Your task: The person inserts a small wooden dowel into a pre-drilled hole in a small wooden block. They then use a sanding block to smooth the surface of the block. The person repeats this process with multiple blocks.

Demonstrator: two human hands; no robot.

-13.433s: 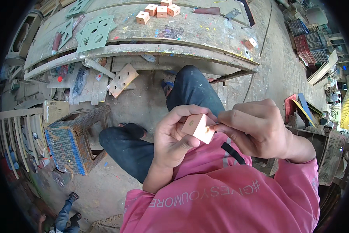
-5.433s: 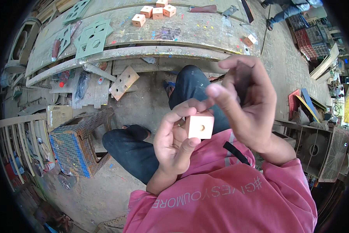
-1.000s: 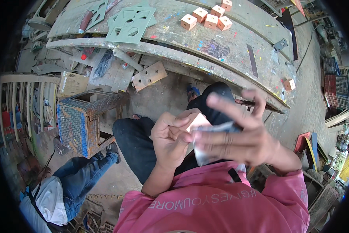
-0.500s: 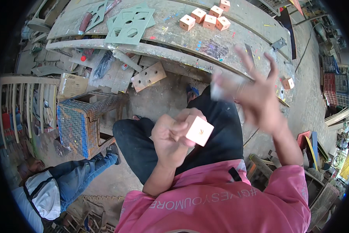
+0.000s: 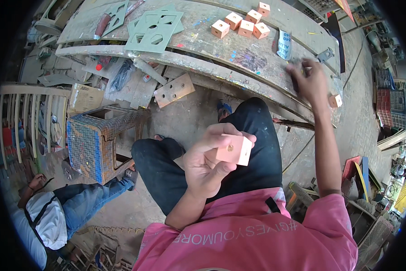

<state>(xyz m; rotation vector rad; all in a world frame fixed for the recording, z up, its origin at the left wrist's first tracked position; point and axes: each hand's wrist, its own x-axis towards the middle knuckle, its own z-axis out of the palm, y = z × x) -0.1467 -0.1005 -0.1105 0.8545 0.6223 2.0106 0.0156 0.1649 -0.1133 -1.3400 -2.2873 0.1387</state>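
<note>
My left hand [image 5: 203,162] grips a pale pinkish wooden cube [image 5: 230,148] above my lap, its fingers and thumb around the sides. A round hole shows in the cube's lit face. Over the right end of the workbench, my right hand [image 5: 310,83] is lowered with bent fingers, close to a small dark clamp-like piece [image 5: 325,55]. Something dark shows by its fingertips, but I cannot make it out. A strip of sandpaper [image 5: 283,45], its printed back up, lies just beyond that hand. Another cube [image 5: 335,100] sits at the bench's right edge.
Several drilled cubes [image 5: 246,29] stand grouped on the paint-spotted bench [image 5: 203,49]. Green stencil plates [image 5: 154,31] and a wooden-handled tool [image 5: 102,26] lie at its left. A patterned stool frame [image 5: 85,147] stands at left, near another person [image 5: 44,221] on the floor.
My right hand has moved away from my lap to the bench top. The sandpaper strip now lies on the bench. My left hand has turned the cube, showing another face.
</note>
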